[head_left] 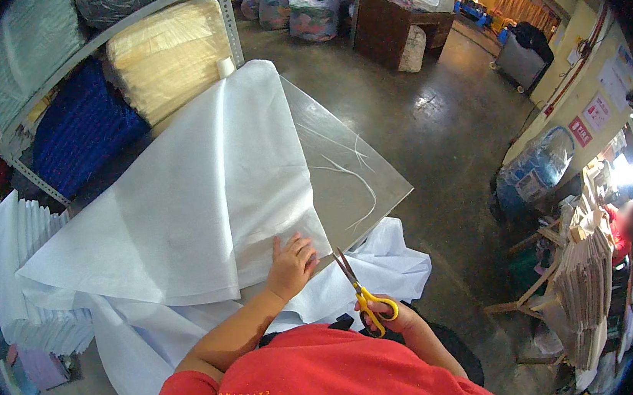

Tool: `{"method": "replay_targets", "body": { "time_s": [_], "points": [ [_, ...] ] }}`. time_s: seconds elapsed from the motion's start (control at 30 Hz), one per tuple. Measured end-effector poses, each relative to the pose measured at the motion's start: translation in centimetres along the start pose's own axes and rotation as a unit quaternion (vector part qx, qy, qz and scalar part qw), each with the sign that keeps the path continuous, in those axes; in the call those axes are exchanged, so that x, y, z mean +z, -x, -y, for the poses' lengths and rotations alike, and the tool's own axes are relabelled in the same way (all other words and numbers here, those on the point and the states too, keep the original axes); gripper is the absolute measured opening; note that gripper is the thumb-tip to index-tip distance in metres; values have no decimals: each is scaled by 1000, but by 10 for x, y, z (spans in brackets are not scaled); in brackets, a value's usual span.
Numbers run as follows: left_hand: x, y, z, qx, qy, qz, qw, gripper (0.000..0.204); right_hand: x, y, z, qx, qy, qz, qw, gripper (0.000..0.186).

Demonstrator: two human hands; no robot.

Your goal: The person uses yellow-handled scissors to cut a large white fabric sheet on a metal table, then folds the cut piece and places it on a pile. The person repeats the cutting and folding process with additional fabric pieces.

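- Two hands in the head view; white cloth point(177, 189) lies on the counter point(393, 189), folded over itself, one corner of the surface left bare.
- Left hand point(291, 268): fingers loosely spread on the cloth near its edge, gripping nothing; probably steadies it against sliding.
- Right hand point(392, 314): fingers wrapped round the yellow handles of the scissors point(356, 286), presumably for blade control. Blades slightly parted, tips aimed at the cloth's near corner; contact can't be told.
- White strands point(368, 184) lie loose on the bare corner.
- Folded white stack point(26, 259) sits left, likely for easy reach.
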State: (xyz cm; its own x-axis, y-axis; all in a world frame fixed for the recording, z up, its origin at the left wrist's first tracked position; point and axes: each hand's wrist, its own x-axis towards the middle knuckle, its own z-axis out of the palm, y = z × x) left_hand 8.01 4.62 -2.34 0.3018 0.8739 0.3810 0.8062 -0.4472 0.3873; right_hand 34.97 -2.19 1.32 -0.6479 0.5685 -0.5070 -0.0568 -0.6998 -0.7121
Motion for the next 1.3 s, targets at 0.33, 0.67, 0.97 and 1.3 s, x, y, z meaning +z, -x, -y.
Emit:
{"method": "replay_targets", "body": {
  "time_s": [0.33,0.67,0.97,1.3],
  "points": [
    [-1,1,2,12,-2,-4,1000,24,12,-24,-10,-18,85,-48,995,41],
    [-4,0,1,6,7,7,1000,24,27,-53,2,-21,183,-189,965,37],
    [-5,-1,0,4,8,10,1000,23,25,-55,-5,-38,215,-197,956,39],
    [-5,-1,0,-2,12,17,1000,23,22,-54,-11,-31,200,-192,960,40]
  ]
}}
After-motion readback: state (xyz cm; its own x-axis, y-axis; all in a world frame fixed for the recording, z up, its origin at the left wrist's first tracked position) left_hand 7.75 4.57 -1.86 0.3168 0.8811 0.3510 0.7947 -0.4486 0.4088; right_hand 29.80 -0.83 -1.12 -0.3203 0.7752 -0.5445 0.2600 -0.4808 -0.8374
